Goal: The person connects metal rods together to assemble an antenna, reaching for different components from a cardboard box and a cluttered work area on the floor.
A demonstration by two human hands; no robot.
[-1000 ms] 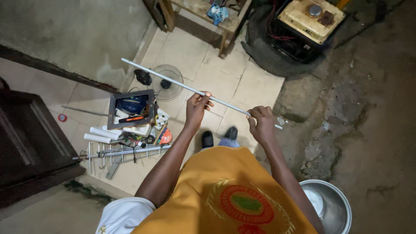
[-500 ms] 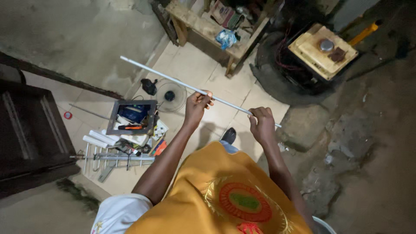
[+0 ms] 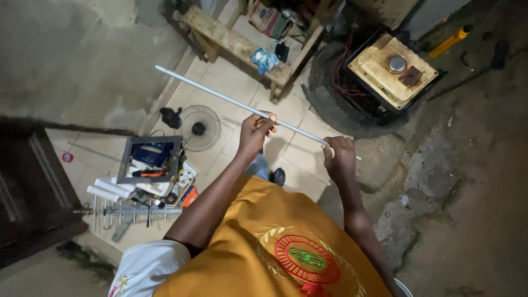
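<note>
We hold a long, thin white rod (image 3: 220,97) slantwise above the tiled floor (image 3: 300,176), our left hand (image 3: 254,131) clenched around its middle and our right hand (image 3: 340,158) gripping it close to the near end. Its far end points up and left, past a small fan (image 3: 199,128) lying on the tiles. Further left sit an open toolbox (image 3: 150,160), white tubes (image 3: 113,188) and a metal antenna (image 3: 129,211).

Head view, single camera: worn high on the person's head, facing steeply down past the orange shirt (image 3: 275,247) at lower centre; both forearms close, tiled floor (image 3: 231,82) far below, frame tilted; no second view shares it.
</note>
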